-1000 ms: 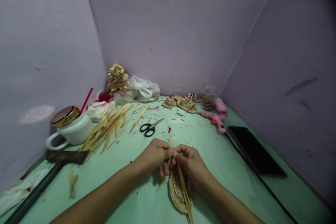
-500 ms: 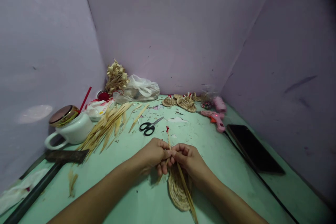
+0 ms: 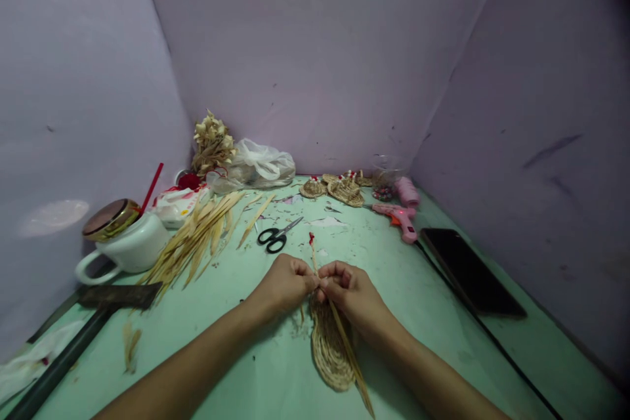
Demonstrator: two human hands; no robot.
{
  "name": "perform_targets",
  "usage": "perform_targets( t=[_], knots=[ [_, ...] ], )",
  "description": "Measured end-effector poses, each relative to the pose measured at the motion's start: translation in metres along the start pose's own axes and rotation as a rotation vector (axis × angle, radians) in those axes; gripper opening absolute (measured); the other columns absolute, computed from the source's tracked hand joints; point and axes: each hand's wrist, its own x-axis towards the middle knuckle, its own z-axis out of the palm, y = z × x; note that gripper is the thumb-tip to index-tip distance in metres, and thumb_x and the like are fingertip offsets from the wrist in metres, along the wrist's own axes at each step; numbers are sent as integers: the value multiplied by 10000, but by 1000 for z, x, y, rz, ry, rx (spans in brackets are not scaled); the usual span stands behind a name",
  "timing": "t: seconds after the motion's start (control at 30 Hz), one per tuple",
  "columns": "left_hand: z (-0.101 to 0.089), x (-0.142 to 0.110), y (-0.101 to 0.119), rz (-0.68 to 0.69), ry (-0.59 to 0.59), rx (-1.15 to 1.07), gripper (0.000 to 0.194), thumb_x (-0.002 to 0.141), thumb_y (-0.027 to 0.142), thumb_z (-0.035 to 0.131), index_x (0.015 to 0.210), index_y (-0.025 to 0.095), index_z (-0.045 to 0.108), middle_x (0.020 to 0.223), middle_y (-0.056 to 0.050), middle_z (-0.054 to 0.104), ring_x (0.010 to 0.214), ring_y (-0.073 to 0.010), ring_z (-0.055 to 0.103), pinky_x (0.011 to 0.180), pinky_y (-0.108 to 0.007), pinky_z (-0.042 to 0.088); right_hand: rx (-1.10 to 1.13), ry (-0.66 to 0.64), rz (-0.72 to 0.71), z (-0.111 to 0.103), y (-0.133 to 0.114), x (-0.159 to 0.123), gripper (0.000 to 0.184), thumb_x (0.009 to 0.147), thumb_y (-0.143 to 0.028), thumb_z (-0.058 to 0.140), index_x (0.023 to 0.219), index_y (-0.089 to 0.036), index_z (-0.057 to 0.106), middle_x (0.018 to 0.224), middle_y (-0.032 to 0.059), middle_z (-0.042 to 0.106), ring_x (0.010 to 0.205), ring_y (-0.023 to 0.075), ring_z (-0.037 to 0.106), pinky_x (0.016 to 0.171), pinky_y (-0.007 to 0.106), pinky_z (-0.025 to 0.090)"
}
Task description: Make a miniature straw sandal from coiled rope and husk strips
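My left hand (image 3: 285, 283) and my right hand (image 3: 352, 294) meet fingertip to fingertip on the green table (image 3: 236, 335), both pinched shut on thin straw strips (image 3: 347, 348) at the top of a flat oval woven straw mat (image 3: 329, 354). The mat lies on the table under my right hand, toward me. One strip sticks up beyond my fingers and ends in a red tip (image 3: 311, 237). A longer strip runs back from my right hand across the mat.
Black scissors (image 3: 276, 236) lie just beyond my hands. A pile of straw strips (image 3: 197, 243), a white mug with gold lid (image 3: 121, 239) and a dark blade (image 3: 118, 294) sit left. Small woven pieces (image 3: 344, 189), a pink glue gun (image 3: 398, 218) and a black phone (image 3: 470, 270) are at back and right.
My hands stayed together on the strips and shifted slightly away from me; the long strip over the mat swung a little, and more of the mat shows.
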Motion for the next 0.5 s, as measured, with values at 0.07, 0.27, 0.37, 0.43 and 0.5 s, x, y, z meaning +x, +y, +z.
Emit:
perform_targets(
  t=[0.07, 0.27, 0.37, 0.43, 0.5],
  knots=[
    [-1, 0, 2, 13, -34, 23, 157, 610, 153, 531, 473, 114, 596, 351, 41, 432, 344, -37, 272, 370, -192, 205, -6, -24, 14, -2, -4, 0, 159, 606, -220, 613, 726, -150, 535, 474, -25, 559, 414, 82, 446, 442, 206, 313],
    [-2, 0, 4, 18, -60, -29, 157, 610, 203, 565, 484, 115, 594, 424, 15, 521, 367, -37, 285, 388, -195, 206, 11, -9, 47, -2, -7, -2, 167, 595, -213, 612, 729, -144, 541, 477, -15, 562, 426, 83, 459, 447, 205, 312],
    [0, 0, 3, 26, -28, -55, 150, 593, 196, 571, 467, 116, 578, 439, -1, 547, 376, -43, 318, 395, -195, 221, 23, -9, 52, -1, -5, -2, 154, 598, -219, 612, 717, -149, 542, 494, -7, 577, 428, 88, 473, 448, 209, 324],
    [1, 1, 1, 28, -12, -80, 137, 582, 186, 562, 465, 116, 574, 454, -13, 565, 383, -48, 341, 400, -196, 229, 23, -21, 40, -2, -4, -1, 151, 596, -231, 616, 706, -149, 553, 519, 3, 591, 435, 89, 477, 449, 212, 330],
    [0, 2, -1, 19, 25, -90, 116, 562, 177, 560, 463, 117, 573, 438, -2, 544, 382, -49, 337, 400, -197, 223, -6, -25, 37, -5, -5, 1, 150, 585, -248, 629, 681, -148, 571, 512, -3, 578, 418, 82, 454, 430, 210, 310]
  ],
)
